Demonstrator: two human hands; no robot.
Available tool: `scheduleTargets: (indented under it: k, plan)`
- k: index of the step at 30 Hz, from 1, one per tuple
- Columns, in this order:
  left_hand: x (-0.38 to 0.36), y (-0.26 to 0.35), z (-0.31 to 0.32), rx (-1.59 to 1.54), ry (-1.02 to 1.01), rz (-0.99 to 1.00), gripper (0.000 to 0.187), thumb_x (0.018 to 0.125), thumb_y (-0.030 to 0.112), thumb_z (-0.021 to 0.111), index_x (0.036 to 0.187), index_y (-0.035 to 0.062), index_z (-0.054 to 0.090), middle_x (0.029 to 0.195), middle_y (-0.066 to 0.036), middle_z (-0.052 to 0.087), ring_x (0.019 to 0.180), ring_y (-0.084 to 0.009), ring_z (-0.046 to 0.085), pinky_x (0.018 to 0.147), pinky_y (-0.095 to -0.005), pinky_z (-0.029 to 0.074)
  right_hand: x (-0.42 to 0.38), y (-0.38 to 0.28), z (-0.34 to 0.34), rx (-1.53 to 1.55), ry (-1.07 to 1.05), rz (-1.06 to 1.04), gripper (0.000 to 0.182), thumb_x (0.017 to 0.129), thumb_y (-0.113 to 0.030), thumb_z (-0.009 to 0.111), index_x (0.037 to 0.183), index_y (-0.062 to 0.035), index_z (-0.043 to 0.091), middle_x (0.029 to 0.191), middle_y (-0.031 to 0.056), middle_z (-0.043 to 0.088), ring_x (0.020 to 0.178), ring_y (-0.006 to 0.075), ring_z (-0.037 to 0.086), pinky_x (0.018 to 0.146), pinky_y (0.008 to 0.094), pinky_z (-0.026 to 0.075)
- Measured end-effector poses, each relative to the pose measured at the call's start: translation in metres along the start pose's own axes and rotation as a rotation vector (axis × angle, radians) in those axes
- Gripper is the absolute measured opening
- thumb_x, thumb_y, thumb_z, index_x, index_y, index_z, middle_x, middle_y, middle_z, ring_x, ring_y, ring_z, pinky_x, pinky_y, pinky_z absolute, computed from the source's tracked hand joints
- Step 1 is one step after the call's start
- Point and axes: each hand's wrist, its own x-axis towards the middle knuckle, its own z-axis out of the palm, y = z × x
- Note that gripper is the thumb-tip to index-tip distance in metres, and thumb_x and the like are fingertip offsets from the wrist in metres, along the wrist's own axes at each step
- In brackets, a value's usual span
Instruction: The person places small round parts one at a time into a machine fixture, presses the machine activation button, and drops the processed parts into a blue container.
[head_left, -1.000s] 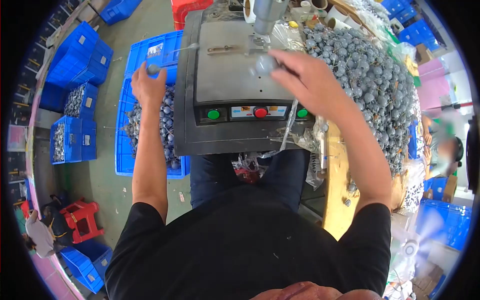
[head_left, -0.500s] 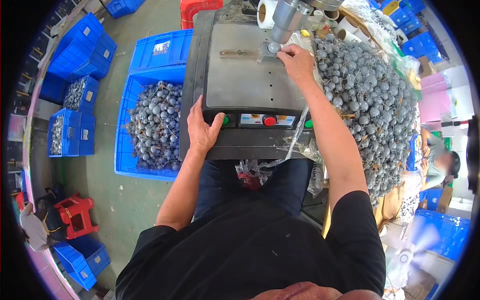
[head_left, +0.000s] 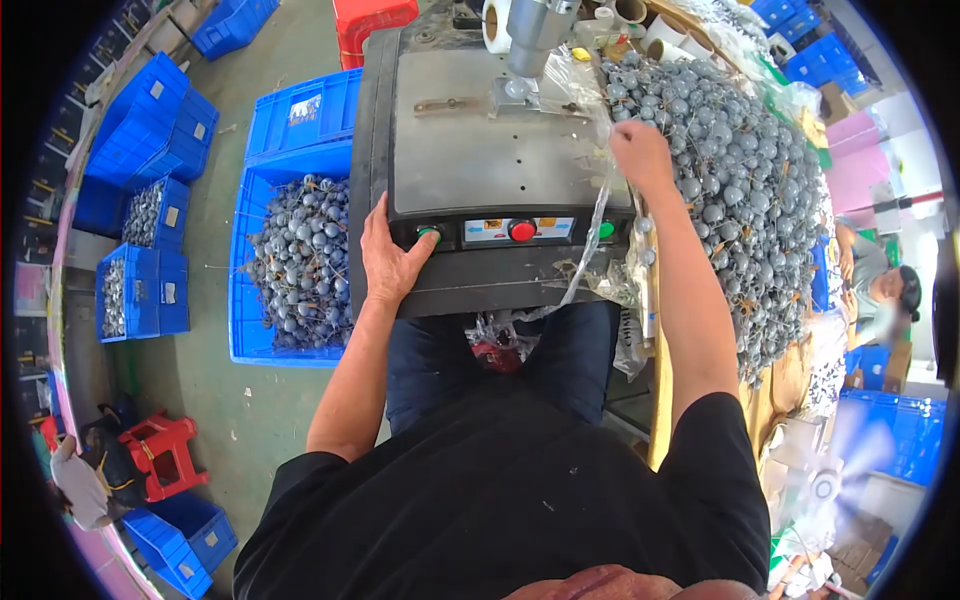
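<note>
My left hand [head_left: 393, 252] rests on the front left corner of a grey machine [head_left: 450, 160], fingers stretched along its side, thumb on a green button [head_left: 428, 236]. My right hand [head_left: 642, 157] is closed, raised between the machine's right edge and a heap of grey balls [head_left: 745, 190]. What its fingertips hold, if anything, is hard to see. Beside them runs a clear plastic strip [head_left: 600, 195], hanging down over the machine's front. One small round ball [head_left: 516, 89] sits in a metal holder [head_left: 497, 98] beneath the metal press head [head_left: 532, 45], apart from both hands.
A red button [head_left: 522, 231] and a second green button [head_left: 606, 230] are on the front panel. A blue crate [head_left: 240, 290] of grey balls stands left of the machine. White rolls [head_left: 497, 25] lie behind it. At right, a fan [head_left: 825, 486] spins and a co-worker [head_left: 880, 285] sits.
My right hand has moved from the ball in the holder, right and toward me, to the machine's right edge. My left hand stays at the green button. The whole view has shifted slightly.
</note>
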Motion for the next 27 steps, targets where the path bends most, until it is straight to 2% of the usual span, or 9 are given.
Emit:
scheduleTargets:
  k: [3,5,8,11,14,19,22,25,27]
  plan:
    - [0.0,0.002,0.0,-0.023,0.005,-0.006,0.095,0.075,0.037,0.086,0.151,-0.0011,0.043,0.14,-0.026,0.055,0.13,-0.0437,0.052,0.111,-0.05,0.042,-0.021,-0.06,-0.033,0.526,-0.054,0.141,0.032,0.087,-0.028,0.067,0.102,-0.0012,0.078,0.086,0.0141,0.076,0.077,0.0236,0.071,0.073,0.0362,0.053]
    - [0.0,0.004,0.0,-0.022,-0.005,-0.017,0.096,0.075,0.036,0.086,0.151,-0.0013,0.042,0.14,-0.026,0.055,0.13,-0.0438,0.052,0.111,-0.0495,0.042,-0.042,-0.111,-0.03,0.515,-0.102,-0.015,0.034,0.088,-0.029,0.067,0.101,0.0004,0.077,0.085,0.0145,0.076,0.077,0.0243,0.071,0.073,0.0375,0.053]
    - [-0.001,0.003,-0.002,-0.033,-0.019,0.001,0.097,0.074,0.035,0.087,0.152,-0.0015,0.042,0.14,-0.026,0.054,0.131,-0.0439,0.052,0.111,-0.0486,0.043,-0.06,-0.141,0.021,0.585,-0.176,-0.003,0.034,0.089,-0.029,0.067,0.1,0.001,0.077,0.085,0.0155,0.076,0.078,0.0251,0.071,0.076,0.0373,0.054]
    - [-0.001,0.001,-0.007,-0.025,-0.041,0.014,0.098,0.074,0.033,0.088,0.152,-0.002,0.041,0.14,-0.026,0.054,0.131,-0.0427,0.052,0.112,-0.0473,0.043,-0.075,-0.129,0.06,0.727,-0.198,0.049,0.034,0.09,-0.03,0.069,0.102,0.0007,0.076,0.087,0.0141,0.076,0.08,0.023,0.072,0.079,0.0354,0.055]
    - [-0.003,-0.014,0.001,-0.069,-0.048,0.028,0.098,0.074,0.029,0.089,0.153,-0.0033,0.041,0.142,-0.026,0.053,0.133,-0.04,0.052,0.113,-0.0446,0.042,-0.108,-0.104,0.052,0.776,-0.039,0.186,0.033,0.089,-0.029,0.072,0.103,0.0007,0.076,0.089,0.0125,0.077,0.081,0.0203,0.071,0.078,0.0345,0.054]
    - [-0.006,-0.013,0.011,-0.137,-0.03,0.032,0.093,0.078,0.023,0.089,0.15,-0.0107,0.04,0.141,-0.027,0.051,0.134,-0.0371,0.051,0.115,-0.0411,0.039,-0.156,-0.032,0.04,0.876,0.191,0.531,0.034,0.088,-0.028,0.076,0.097,0.0039,0.073,0.079,0.0099,0.073,0.071,0.0153,0.067,0.068,0.0328,0.053]
    - [-0.003,-0.019,0.008,-0.176,-0.094,0.065,0.09,0.08,0.023,0.088,0.151,-0.0073,0.042,0.143,-0.025,0.051,0.134,-0.0366,0.05,0.115,-0.0419,0.039,-0.16,-0.002,0.068,0.821,0.337,0.52,0.033,0.084,-0.031,0.076,0.09,0.0015,0.074,0.08,0.0109,0.074,0.07,0.0179,0.068,0.067,0.0342,0.053]
    - [-0.005,-0.013,0.006,-0.062,-0.066,0.079,0.089,0.081,0.025,0.088,0.152,-0.0053,0.042,0.143,-0.025,0.051,0.134,-0.0356,0.051,0.115,-0.0416,0.039,-0.163,-0.011,0.048,0.637,0.222,0.514,0.031,0.083,-0.029,0.077,0.092,0.0005,0.074,0.085,0.0155,0.075,0.082,0.0239,0.072,0.076,0.0358,0.055]
    - [-0.004,-0.02,0.008,-0.134,-0.086,0.067,0.089,0.081,0.025,0.088,0.152,-0.0053,0.043,0.143,-0.024,0.052,0.133,-0.035,0.052,0.114,-0.0414,0.039,-0.179,-0.018,0.013,0.625,0.149,0.349,0.03,0.083,-0.029,0.076,0.093,-0.0008,0.075,0.086,0.015,0.075,0.084,0.0238,0.072,0.077,0.0355,0.055]
